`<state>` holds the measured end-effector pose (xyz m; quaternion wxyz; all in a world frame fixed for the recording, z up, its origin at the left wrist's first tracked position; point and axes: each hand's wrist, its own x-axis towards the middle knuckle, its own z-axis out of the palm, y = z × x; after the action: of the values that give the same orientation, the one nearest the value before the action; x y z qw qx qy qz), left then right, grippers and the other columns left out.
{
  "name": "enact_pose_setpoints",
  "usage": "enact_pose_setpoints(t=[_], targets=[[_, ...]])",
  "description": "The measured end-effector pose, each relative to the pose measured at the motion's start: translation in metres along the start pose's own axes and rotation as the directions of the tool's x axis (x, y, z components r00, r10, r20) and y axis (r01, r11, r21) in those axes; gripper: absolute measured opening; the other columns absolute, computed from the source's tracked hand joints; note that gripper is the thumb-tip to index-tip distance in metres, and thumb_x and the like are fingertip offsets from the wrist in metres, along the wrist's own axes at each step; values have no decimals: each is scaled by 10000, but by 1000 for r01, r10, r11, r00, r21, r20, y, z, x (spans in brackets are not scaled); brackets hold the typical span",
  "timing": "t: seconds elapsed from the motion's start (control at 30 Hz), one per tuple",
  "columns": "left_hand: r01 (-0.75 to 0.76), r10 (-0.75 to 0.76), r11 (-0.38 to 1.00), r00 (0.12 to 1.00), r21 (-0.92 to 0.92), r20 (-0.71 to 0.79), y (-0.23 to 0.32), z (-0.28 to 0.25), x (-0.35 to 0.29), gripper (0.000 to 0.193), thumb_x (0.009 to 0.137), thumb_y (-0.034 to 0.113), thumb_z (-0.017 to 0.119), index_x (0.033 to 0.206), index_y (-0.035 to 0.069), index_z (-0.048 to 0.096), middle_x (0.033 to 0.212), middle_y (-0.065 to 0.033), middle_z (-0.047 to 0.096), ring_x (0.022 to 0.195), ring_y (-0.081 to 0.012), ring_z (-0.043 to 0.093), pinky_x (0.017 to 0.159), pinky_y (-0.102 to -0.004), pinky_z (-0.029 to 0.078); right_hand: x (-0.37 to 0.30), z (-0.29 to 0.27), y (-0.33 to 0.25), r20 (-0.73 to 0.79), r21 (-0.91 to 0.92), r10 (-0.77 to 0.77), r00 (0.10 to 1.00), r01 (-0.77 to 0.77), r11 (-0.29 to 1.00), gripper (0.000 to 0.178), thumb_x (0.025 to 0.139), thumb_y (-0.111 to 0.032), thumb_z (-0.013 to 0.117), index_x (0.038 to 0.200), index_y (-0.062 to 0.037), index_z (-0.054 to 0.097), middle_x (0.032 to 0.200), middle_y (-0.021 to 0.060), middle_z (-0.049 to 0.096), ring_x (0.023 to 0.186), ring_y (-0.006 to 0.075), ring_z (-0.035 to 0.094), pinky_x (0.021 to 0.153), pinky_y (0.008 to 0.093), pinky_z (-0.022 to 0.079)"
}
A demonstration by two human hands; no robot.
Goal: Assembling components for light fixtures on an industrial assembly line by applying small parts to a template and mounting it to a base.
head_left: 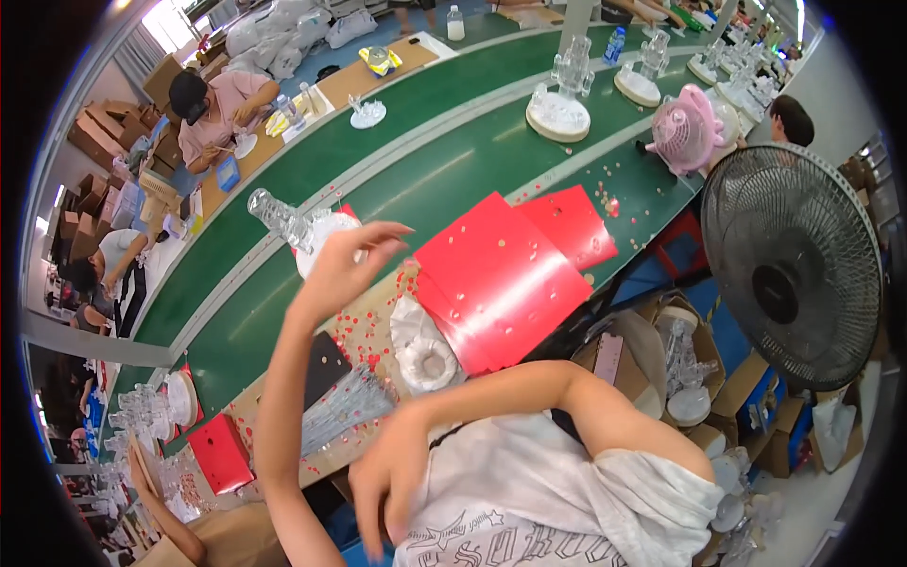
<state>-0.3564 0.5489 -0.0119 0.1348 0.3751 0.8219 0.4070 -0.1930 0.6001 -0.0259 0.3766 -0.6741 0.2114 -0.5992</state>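
My left hand is raised over the near side of the belt, beside a clear plastic piece with a round white base. Its fingers stretch to the right, thumb and fingers parted, and no held thing shows. The hand hides part of the base, and a bit of red shows behind it. My right hand hangs low in front of my shirt, slightly blurred, fingers loosely apart and nothing seen in them. Between the hands lies a bundle of thin clear strips. Right of them sit a white bag with a ring-shaped opening and large red sheets.
Small red discs litter the work surface near a black sheet. A green conveyor curves past, carrying clear pieces on white bases. A black fan and pink fan stand right; a co-worker sits across.
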Motion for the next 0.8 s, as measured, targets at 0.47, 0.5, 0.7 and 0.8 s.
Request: enact_pose_setpoints(t=[0.47,0.5,0.7,0.8], targets=[[-341,843,370,514,-864,159,237,216,-35,343,893,353,613,1028,56,718,913,-127,653,962,-329,622,857,-480,441,-162,-46,80,-607,-725,389,693,-683,88,230,835,-149,592,991,-79,747,860,140,727,805,349,702,692,479,539],[-355,895,373,382,-857,231,245,218,-40,340,888,351,610,1030,64,724,910,-125,649,958,-334,621,846,-479,441,-167,-38,82,-603,-734,361,711,-672,96,228,826,-149,596,985,-77,742,839,135,721,793,346,699,687,475,538],[-471,885,357,-106,-807,454,300,176,-75,560,937,519,500,906,43,794,933,-240,732,959,-436,685,894,-511,517,-180,-11,49,-683,-721,287,672,-683,-115,205,783,-177,636,919,-57,731,815,136,717,799,343,708,673,459,550],[-474,916,307,-90,-825,392,296,157,-100,559,898,465,546,875,-50,761,919,-246,729,938,-421,686,924,-536,487,-185,-4,17,-819,-574,136,558,-801,-170,239,778,-150,639,980,-60,730,851,121,724,796,314,711,673,448,557]])
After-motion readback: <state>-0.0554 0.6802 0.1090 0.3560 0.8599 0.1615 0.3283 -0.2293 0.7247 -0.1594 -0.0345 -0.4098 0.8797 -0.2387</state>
